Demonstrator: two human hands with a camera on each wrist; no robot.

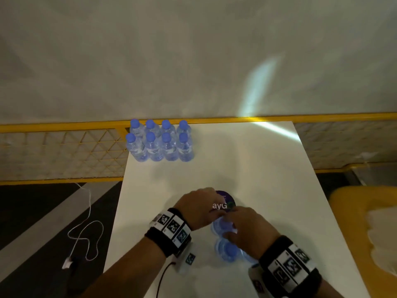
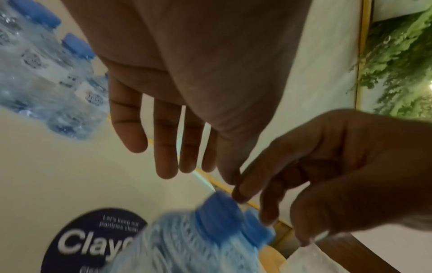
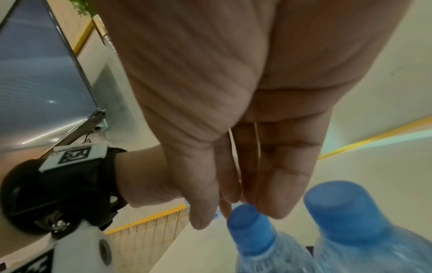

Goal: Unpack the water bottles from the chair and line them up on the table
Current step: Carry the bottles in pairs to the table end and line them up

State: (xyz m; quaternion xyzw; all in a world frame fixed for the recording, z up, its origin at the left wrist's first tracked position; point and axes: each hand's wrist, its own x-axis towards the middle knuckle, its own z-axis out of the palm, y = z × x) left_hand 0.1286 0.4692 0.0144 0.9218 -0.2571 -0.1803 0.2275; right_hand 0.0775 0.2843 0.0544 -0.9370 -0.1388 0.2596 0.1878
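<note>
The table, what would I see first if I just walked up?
Probably the bottles: eight with blue caps, standing in two neat rows at the far left corner of the white table. Next, the two hands close together at the near edge, left hand and right hand, hovering over more bottles. Under them peeks a dark round sticker.
</note>
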